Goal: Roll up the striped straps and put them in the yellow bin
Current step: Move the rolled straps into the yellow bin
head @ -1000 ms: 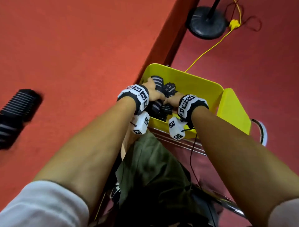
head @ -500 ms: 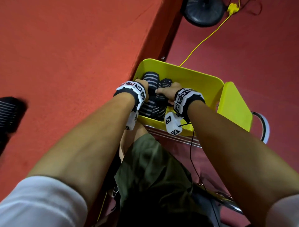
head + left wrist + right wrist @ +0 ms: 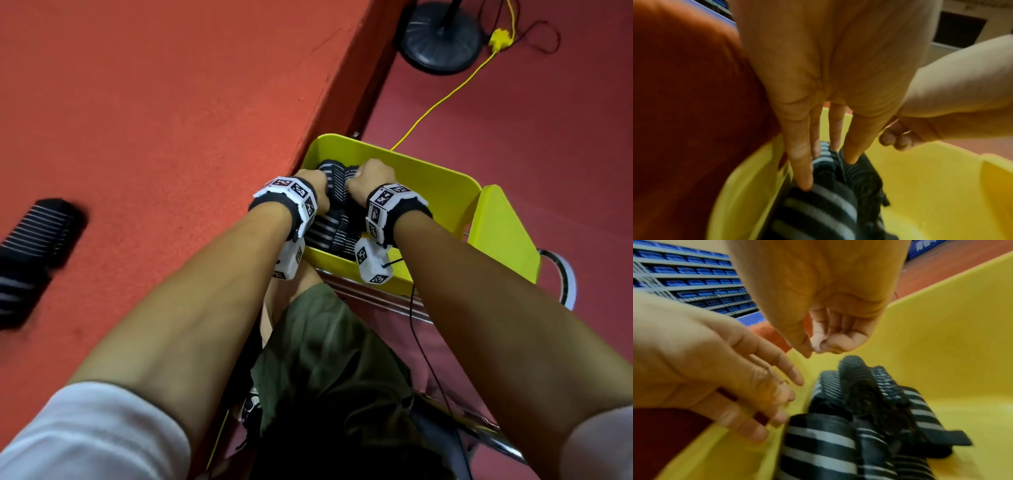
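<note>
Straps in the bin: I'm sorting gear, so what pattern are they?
The straps are black with pale grey stripes, clearest in the right wrist view.

No readable text, brand or number anywhere you look. Your wrist bands (image 3: 298, 197) carry only black-and-white square marker patterns. White characters on the far blue banner (image 3: 929, 246) are too blurred to read.

My left hand (image 3: 830, 100) has let go of the striped straps (image 3: 337, 219); its fingers (image 3: 799, 162) now hang straight above them in the yellow bin (image 3: 442, 192). My right hand (image 3: 826, 308) has lifted off too, curled on nothing.
</note>
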Demonstrator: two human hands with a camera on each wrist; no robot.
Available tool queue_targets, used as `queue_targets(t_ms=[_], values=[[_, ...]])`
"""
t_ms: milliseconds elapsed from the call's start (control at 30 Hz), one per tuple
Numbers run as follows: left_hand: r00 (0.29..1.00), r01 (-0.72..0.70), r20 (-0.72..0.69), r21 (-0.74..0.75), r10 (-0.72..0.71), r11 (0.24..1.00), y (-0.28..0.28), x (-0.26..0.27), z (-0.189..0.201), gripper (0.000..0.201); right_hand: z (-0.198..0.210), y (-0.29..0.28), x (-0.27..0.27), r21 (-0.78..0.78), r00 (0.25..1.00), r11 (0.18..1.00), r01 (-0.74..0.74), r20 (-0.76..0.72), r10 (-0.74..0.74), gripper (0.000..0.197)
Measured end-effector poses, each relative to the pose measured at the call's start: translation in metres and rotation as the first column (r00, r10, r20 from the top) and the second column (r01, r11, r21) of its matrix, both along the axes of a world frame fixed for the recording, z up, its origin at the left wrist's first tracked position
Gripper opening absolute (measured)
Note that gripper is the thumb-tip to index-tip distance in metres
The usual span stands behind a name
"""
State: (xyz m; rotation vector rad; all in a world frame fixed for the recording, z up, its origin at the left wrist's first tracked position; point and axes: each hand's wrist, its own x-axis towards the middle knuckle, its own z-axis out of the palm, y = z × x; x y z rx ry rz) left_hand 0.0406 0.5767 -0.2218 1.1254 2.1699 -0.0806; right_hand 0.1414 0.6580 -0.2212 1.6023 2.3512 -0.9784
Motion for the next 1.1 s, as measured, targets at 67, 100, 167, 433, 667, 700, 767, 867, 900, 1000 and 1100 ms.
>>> queue_targets(t_ms=[67, 100, 167, 433, 667, 700, 767, 867, 900, 1000, 1100], values=[[0.999, -0.029, 0.036, 0.083, 0.026, 0.996, -0.007, 0.001, 0.018, 0.031, 0.021, -0.011, -0.01, 0.035, 0.992, 0.996, -0.078, -0.094, 0.081, 0.014], [0.996, -0.062, 0.067, 0.121, 0.054, 0.991, -0.013, 0.002, 0.034, 0.029, 0.033, -0.019, -0.015, 0.056, 0.984, 0.994, -0.098, -0.142, 0.105, 0.014], [0.988, -0.141, 0.088, 0.224, 0.124, 0.964, -0.033, -0.004, 0.06, 0.026, 0.055, -0.04, -0.026, 0.115, 0.969, 0.991, -0.074, -0.225, 0.098, 0.012], [0.855, -0.395, -0.072, 0.551, 0.514, 0.735, -0.197, -0.055, 0.125, 0.021, 0.112, -0.171, -0.084, 0.229, 0.752, 0.895, -0.384, -0.484, 0.447, 0.005], [0.641, -0.575, -0.221, 0.496, 0.735, 0.651, -0.345, -0.084, 0.126, 0.038, 0.123, -0.276, -0.139, 0.318, 0.488, 0.604, -0.731, -0.377, 0.787, 0.014], [0.624, -0.585, -0.25, 0.479, 0.74, 0.655, -0.357, -0.086, 0.124, 0.046, 0.12, -0.286, -0.146, 0.354, 0.458, 0.56, -0.75, -0.333, 0.824, 0.019], [0.596, -0.613, -0.28, 0.447, 0.753, 0.651, -0.372, -0.088, 0.122, 0.062, 0.113, -0.301, -0.156, 0.409, 0.413, 0.472, -0.781, -0.229, 0.881, 0.035], [0.612, -0.658, -0.276, 0.341, 0.741, 0.671, -0.38, -0.091, 0.112, 0.084, 0.098, -0.311, -0.169, 0.362, 0.335, 0.333, -0.871, -0.059, 0.94, 0.065], [0.618, -0.669, -0.271, 0.311, 0.738, 0.675, -0.38, -0.093, 0.108, 0.088, 0.093, -0.31, -0.172, 0.325, 0.31, 0.296, -0.898, -0.01, 0.951, 0.071], [0.602, -0.69, -0.277, 0.291, 0.749, 0.662, -0.38, -0.097, 0.098, 0.091, 0.08, -0.309, -0.178, 0.316, 0.282, 0.251, -0.915, 0.057, 0.958, 0.077], [0.579, -0.698, -0.305, 0.295, 0.756, 0.653, -0.378, -0.102, 0.092, 0.086, 0.078, -0.311, -0.184, 0.398, 0.345, 0.28, -0.874, 0.101, 0.933, 0.074]])
